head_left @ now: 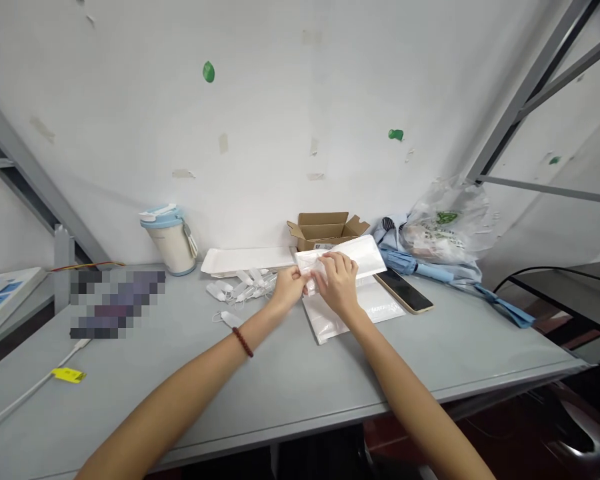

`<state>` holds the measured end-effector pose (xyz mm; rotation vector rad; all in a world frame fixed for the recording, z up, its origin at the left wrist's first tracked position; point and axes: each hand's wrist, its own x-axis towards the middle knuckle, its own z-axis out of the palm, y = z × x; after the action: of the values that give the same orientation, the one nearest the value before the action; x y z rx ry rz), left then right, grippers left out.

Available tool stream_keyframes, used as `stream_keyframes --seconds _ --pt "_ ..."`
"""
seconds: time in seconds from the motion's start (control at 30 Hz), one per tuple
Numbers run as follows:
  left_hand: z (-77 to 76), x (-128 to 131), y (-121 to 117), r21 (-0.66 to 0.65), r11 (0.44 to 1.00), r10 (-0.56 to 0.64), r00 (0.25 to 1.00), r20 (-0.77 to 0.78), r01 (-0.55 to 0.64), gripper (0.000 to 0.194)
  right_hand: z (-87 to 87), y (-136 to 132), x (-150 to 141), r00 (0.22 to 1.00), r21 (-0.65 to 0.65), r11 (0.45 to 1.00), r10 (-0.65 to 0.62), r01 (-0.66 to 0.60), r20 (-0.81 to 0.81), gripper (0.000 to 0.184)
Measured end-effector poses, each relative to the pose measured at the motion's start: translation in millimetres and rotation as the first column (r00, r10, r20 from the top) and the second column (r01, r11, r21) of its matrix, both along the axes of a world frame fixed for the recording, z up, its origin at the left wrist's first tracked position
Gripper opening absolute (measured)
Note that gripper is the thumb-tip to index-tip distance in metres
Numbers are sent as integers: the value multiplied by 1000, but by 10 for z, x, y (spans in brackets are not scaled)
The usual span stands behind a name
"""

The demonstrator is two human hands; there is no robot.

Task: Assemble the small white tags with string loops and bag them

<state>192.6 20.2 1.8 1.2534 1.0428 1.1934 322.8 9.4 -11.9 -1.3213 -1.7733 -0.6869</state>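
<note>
Both my hands meet at the far middle of the grey table [290, 387]. My left hand [289, 288] and my right hand [338, 283] both pinch the near end of a white plastic bag [356, 255], lifted a little above the table. Below it a stack of clear and white flat bags [335, 316] lies on the table. Several small white tagged parts [237, 287] lie just left of my left hand. A bead bracelet [243, 342] is on my left wrist.
An open cardboard box [325, 230] stands at the wall behind the bag. A white tray [247, 260], a blue-lidded cup [169, 240], a phone [405, 291], a blue umbrella [430, 270] and a plastic shopping bag [447, 230] lie around. A white cable with yellow tag [68, 375] runs left.
</note>
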Motion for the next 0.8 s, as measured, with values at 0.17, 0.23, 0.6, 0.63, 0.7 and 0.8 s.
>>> stream_keyframes --seconds 0.17,0.23,0.6,0.63,0.7,0.8 --pt "-51 126 183 -94 995 22 998 58 -16 19 -81 122 215 990 -214 973 -113 92 -90 30" --pt "-101 92 206 -99 994 39 998 55 -34 20 -95 141 241 989 -267 961 -108 77 -103 31" --pt "-134 -72 299 -133 991 -13 1000 13 14 14 -118 139 181 984 -497 865 -142 70 -108 29" --pt "-142 -71 302 -126 992 -18 1000 19 20 13 -120 139 187 982 -502 862 -152 75 -114 29" --pt "-159 -64 310 -115 993 -26 999 32 30 14 -126 141 200 978 -496 864 -170 90 -119 30" --pt "-174 -39 318 -109 993 -30 999 42 34 16 -146 154 217 975 -469 877 -181 100 -130 32"
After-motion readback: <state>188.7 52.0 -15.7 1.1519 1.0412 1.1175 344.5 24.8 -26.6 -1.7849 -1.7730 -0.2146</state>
